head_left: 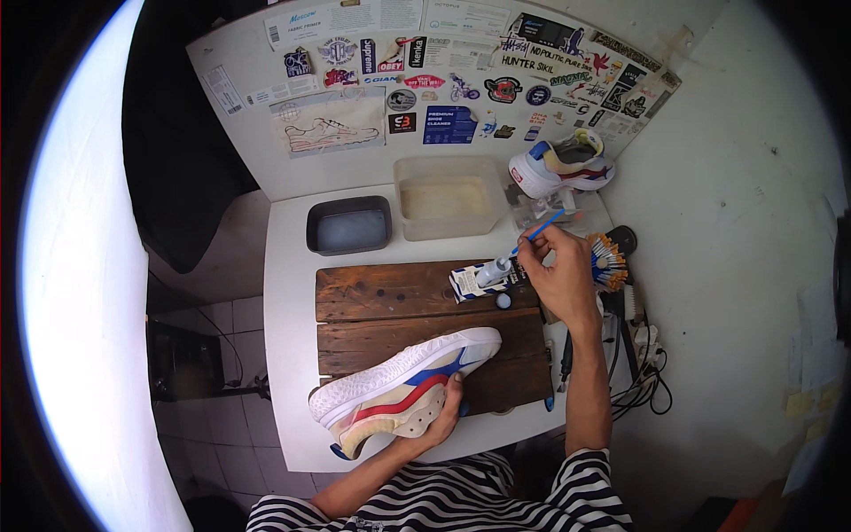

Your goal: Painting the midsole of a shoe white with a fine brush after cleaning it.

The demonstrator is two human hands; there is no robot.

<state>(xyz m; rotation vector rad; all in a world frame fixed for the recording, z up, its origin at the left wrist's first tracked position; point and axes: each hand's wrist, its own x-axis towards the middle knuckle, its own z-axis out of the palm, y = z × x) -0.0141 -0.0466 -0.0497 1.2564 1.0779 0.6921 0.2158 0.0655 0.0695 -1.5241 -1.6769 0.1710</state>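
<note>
My left hand (443,418) grips a cream sneaker (417,372) with red and blue panels, turned on its side with the white sole toward the top of the view. My right hand (554,266) pinches a thin blue-handled brush (545,226), its lower end at the mouth of a small pale bottle (489,275). That bottle rests on a white-and-dark carton (465,285) on the dark wooden board (355,297). A small round cap (503,301) lies just below the carton.
Behind are a dark tub (348,226), a clear plastic container (448,204) and another sneaker (558,164). Right of my wrist stand several brushes (610,257), beside tangled cables (654,390). A sticker-covered backboard (337,168) bounds the white desk (288,355).
</note>
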